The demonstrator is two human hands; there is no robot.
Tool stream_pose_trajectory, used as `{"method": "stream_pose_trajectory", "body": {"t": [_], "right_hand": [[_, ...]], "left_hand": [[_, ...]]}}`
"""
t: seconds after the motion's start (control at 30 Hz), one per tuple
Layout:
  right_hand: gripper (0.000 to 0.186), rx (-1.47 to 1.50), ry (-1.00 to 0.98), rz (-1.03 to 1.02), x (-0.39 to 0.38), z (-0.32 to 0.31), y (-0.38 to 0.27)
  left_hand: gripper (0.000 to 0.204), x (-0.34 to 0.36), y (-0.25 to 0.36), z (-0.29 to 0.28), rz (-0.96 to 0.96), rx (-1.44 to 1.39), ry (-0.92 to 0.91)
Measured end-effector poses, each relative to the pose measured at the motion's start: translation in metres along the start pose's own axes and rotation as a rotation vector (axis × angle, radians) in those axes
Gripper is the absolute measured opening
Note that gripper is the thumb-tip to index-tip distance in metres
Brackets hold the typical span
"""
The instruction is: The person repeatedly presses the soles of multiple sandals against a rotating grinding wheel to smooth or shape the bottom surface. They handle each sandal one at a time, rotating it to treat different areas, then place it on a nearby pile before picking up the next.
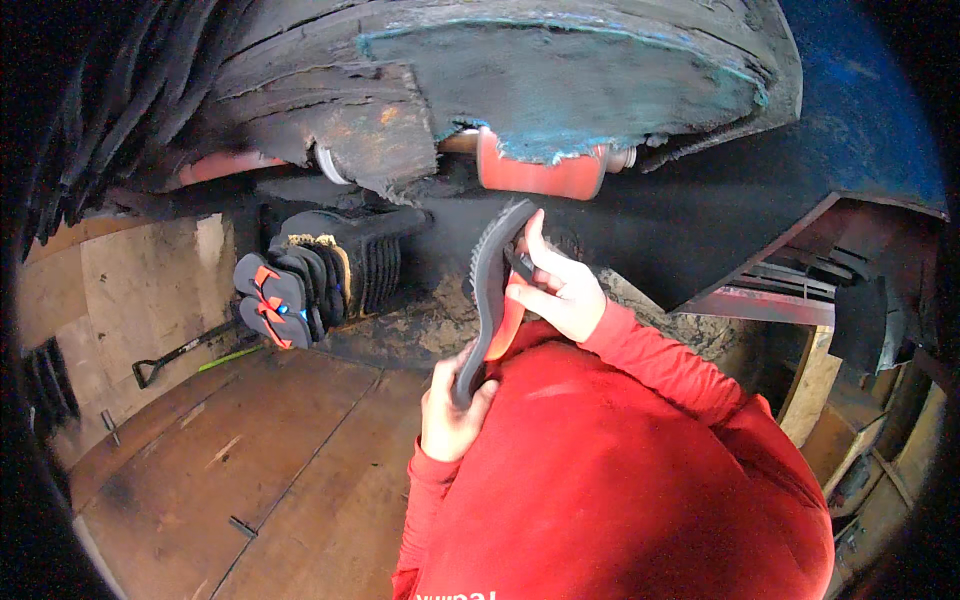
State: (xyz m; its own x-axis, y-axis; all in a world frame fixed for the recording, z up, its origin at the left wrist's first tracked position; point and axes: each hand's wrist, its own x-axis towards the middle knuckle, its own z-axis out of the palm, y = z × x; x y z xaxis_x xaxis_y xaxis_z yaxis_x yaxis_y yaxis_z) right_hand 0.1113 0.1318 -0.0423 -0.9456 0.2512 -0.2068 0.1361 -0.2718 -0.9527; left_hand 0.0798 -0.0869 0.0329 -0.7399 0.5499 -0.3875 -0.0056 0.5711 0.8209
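Observation:
Both my hands are on a dark grey flip-flop (489, 290), held on edge in front of my chest. My left hand (455, 415) grips its lower end, thumb on one side and fingers on the other. Near the upper end, my right hand (565, 295) closes on the flip-flop, its thumb and fingers by the strap area. An orange-red part (506, 330) shows on the side facing me. The sole's outer edge looks rough toward the top. Just above and beyond it is a red-orange roller (540, 177), smeared as if turning, partly covered by a ragged dark flap.
To the left sits a row of dark flip-flops (275, 295), the front ones with orange straps. Above me hangs a worn, dust-coated hood (580, 90). A black-handled tool (150, 372) leans by the wooden wall. A metal-edged opening (770, 303) is at the right.

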Motion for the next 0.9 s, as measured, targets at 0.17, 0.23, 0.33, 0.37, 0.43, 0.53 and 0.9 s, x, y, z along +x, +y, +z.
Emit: {"method": "stream_pose_trajectory", "body": {"t": [0.17,0.23,0.33,0.37,0.43,0.53,0.9], "right_hand": [[0.085,-0.126,-0.061,-0.178,0.009,-0.004,0.017],[0.103,0.073,-0.149,-0.074,0.009,-0.007,0.017],[0.127,0.297,-0.228,0.046,0.009,-0.009,0.009],[0.124,0.311,-0.217,0.088,0.01,-0.012,0.005],[0.119,0.37,-0.231,0.057,0.014,-0.016,-0.001],[0.097,0.616,-0.159,0.168,0.031,-0.031,-0.006],[0.089,-0.685,0.022,-0.373,0.009,-0.021,0.012]], "left_hand": [[0.062,0.104,0.008,0.025,0.365,-0.409,0.023],[0.051,0.129,0.02,0.03,0.278,-0.351,-0.026],[0.042,0.131,0.038,0.032,0.193,-0.215,-0.029],[0.042,0.132,0.043,0.032,0.186,-0.175,-0.011],[0.041,0.14,0.051,0.034,0.184,-0.173,-0.055],[0.037,0.17,0.054,0.043,0.129,-0.023,-0.077],[0.061,0.124,0.017,0.053,0.231,-0.758,-0.04]]}}
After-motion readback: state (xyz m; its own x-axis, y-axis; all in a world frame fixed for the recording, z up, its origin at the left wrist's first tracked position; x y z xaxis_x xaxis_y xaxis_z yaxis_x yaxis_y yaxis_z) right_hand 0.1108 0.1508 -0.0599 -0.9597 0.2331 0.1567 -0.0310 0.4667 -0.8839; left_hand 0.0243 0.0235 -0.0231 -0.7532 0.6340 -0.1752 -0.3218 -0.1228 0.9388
